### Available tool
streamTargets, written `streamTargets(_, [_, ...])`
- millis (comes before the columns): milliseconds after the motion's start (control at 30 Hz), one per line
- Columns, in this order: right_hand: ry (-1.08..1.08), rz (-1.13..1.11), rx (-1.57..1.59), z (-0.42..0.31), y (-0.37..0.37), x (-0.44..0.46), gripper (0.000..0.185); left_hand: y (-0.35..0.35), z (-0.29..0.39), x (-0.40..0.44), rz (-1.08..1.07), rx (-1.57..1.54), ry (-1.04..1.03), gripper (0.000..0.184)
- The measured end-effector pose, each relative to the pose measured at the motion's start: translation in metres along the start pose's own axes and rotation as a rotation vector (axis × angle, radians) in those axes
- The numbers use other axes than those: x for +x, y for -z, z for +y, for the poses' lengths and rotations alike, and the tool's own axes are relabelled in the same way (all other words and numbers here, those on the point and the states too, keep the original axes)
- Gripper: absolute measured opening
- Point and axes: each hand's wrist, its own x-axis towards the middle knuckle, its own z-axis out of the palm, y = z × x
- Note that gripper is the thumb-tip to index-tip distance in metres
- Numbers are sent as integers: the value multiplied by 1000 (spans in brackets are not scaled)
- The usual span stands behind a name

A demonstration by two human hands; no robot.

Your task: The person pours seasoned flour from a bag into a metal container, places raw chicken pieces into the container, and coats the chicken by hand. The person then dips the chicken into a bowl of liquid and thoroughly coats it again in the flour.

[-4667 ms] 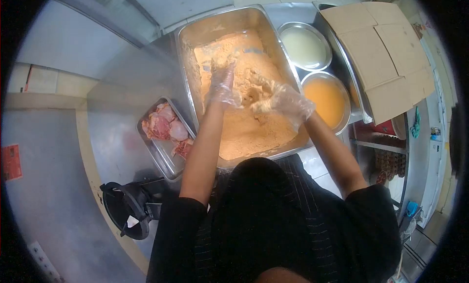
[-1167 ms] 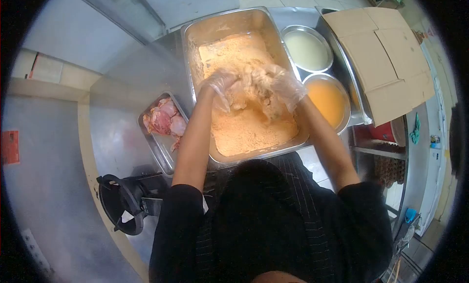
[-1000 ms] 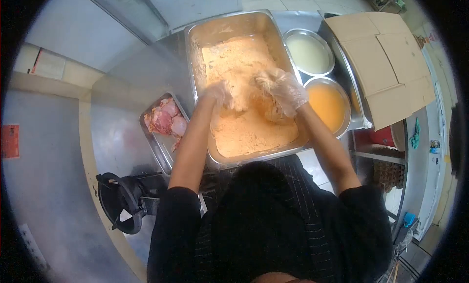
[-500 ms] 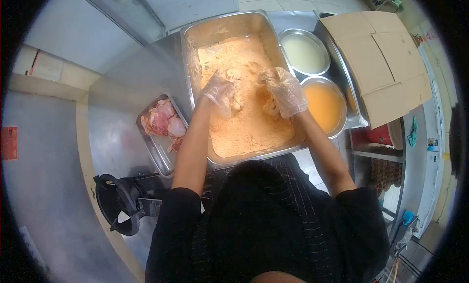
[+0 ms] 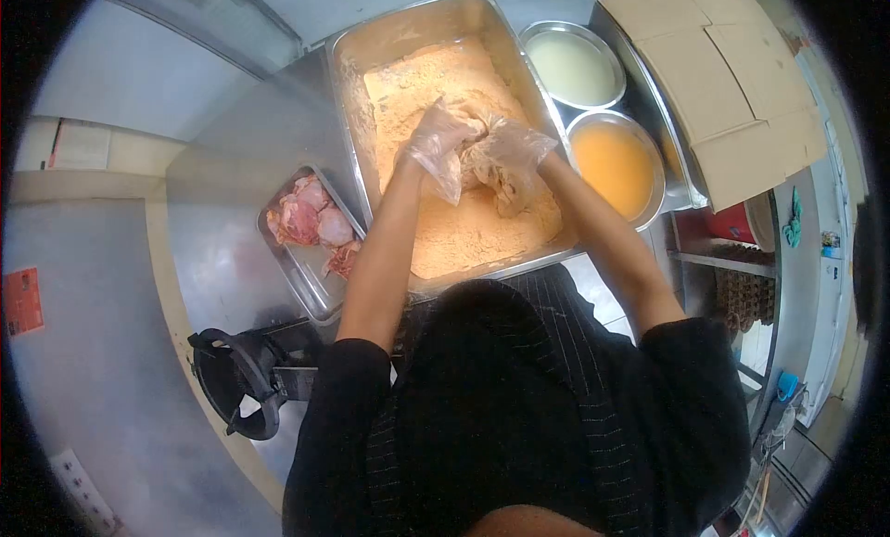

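A deep steel pan [image 5: 348, 101] holds orange-tinted breading flour [image 5: 464, 245]. Inside it, my left hand [image 5: 439, 146], in a clear plastic glove, closes on floury chicken near the middle. My right hand [image 5: 519, 149], gloved the same way, meets it from the other side, its fingers wrapped round a flour-coated chicken piece [image 5: 505, 186] that hangs below the palm. The fingertips of both hands are partly hidden by flour and glove folds. Left of the pan, raw chicken pieces [image 5: 301, 217] lie in a smaller steel tray [image 5: 320, 300].
To the right of the pan stand a bowl of pale liquid [image 5: 573, 69] and a bowl of orange liquid [image 5: 612, 171]. Beyond them, flattened cardboard [image 5: 714, 83] covers a steel container. A black burner ring [image 5: 239, 384] sits at the lower left, by the steel table [image 5: 222, 185].
My hands have come together over the middle of the pan, the right moving left and the left moving slightly right. The whole view has shifted a little upward.
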Motion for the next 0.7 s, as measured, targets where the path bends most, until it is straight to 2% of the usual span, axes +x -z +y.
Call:
streamTargets(67, [100,129,-127,74,-26,37,52,-1,19,-12,31,-792,215,69])
streamTargets(100, [100,128,-127,71,-26,36,52,0,0,-5,31,-792,215,69])
streamTargets(167, [-135,203,-123,53,-21,26,43,5,-58,17,-26,-917,-70,66])
streamTargets(200, [-137,203,-124,48,-16,19,43,7,-56,11,-27,-920,-70,66])
streamTargets(267, [-142,230,-97,36,-5,4,39,13,-44,-6,97,-559,13,54])
streamTargets(300, [-142,230,-99,23,-1,-7,39,17,-60,3,98,-561,11,54])
streamTargets(367, [-141,310,341,0,4,-28,34,24,-109,29,12,759,33,44])
streamTargets(400, [-142,304,339,-2,4,-30,34,27,-104,19,14,756,38,44])
streamTargets(467, [-211,403,306,-4,4,-32,28,31,-78,-6,78,1042,-173,37])
streamTargets(500, [-211,401,303,-6,5,-34,28,31,-74,-3,81,1040,-172,37])
streamTargets(567, [-32,381,130,-8,5,-39,27,27,-64,7,-17,857,338,38])
streamTargets(600, [-36,390,134,-11,6,-40,27,28,-50,3,-24,863,331,38])
streamTargets(667, [-164,529,211,-17,13,-35,32,32,-2,-8,48,380,124,41])
streamTargets(700, [-176,519,209,-16,8,-37,32,31,10,-15,45,369,135,41])
